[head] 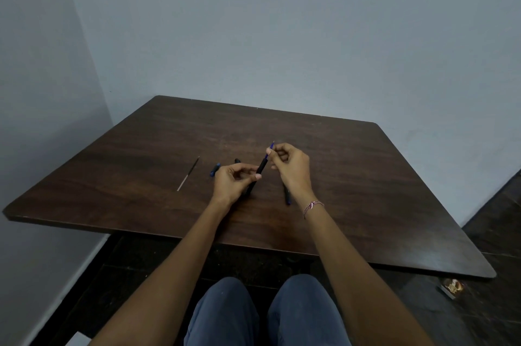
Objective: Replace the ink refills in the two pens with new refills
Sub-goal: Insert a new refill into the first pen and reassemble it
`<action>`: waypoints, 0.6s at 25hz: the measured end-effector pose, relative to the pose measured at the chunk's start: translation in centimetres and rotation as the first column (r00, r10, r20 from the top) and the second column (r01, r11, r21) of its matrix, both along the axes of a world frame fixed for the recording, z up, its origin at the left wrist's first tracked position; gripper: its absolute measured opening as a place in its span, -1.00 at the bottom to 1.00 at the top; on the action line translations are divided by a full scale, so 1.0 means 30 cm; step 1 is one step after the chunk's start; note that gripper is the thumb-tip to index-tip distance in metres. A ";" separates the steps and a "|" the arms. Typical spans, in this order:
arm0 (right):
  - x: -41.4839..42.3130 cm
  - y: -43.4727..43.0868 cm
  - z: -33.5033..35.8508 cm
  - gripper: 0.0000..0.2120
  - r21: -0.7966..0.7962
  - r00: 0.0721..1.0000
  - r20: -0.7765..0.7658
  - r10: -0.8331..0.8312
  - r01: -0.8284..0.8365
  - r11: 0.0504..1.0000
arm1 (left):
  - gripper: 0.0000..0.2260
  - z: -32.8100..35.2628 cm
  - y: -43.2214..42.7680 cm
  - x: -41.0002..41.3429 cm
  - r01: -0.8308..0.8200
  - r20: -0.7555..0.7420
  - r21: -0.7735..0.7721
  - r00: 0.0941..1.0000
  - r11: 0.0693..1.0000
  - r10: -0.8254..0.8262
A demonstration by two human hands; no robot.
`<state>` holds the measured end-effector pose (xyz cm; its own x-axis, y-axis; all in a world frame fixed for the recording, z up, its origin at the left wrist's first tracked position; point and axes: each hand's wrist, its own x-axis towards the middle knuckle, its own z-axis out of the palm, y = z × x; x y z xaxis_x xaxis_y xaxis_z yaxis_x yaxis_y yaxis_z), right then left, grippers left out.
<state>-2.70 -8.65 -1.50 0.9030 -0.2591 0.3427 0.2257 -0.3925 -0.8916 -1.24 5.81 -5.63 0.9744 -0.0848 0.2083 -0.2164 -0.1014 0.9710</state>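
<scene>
My left hand (235, 179) grips a black pen barrel (261, 166), tilted up and to the right over the dark wooden table (141, 176). My right hand (290, 165) pinches a thin blue refill (271, 146) that sticks out of the barrel's upper end. A loose refill (188, 173) lies on the table to the left. A small blue pen part (214, 170) and a black part (237, 160) lie just behind my left hand. Another dark pen (287, 194) lies on the table, partly hidden under my right wrist.
The table stands in a corner against pale walls. A small wrapper or box (451, 287) lies on the dark floor at the right, beyond the table's near right corner. My knees show below the table's front edge.
</scene>
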 end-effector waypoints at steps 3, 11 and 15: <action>0.000 0.017 0.010 -0.93 -0.020 0.999 -0.007 0.038 -0.038 0.999 | -0.83 -0.002 0.017 -0.013 -0.062 0.034 0.005 0.997 0.998 0.062; 0.048 0.030 0.032 -0.70 0.045 0.992 -0.096 -0.079 0.084 0.995 | -0.84 0.006 0.135 -0.019 -0.180 0.065 -0.001 0.981 0.984 0.180; 0.095 0.083 0.017 -0.78 -0.041 0.986 -0.154 -0.055 0.050 0.998 | -0.83 0.016 0.188 -0.013 -0.248 0.078 0.023 0.966 0.969 0.245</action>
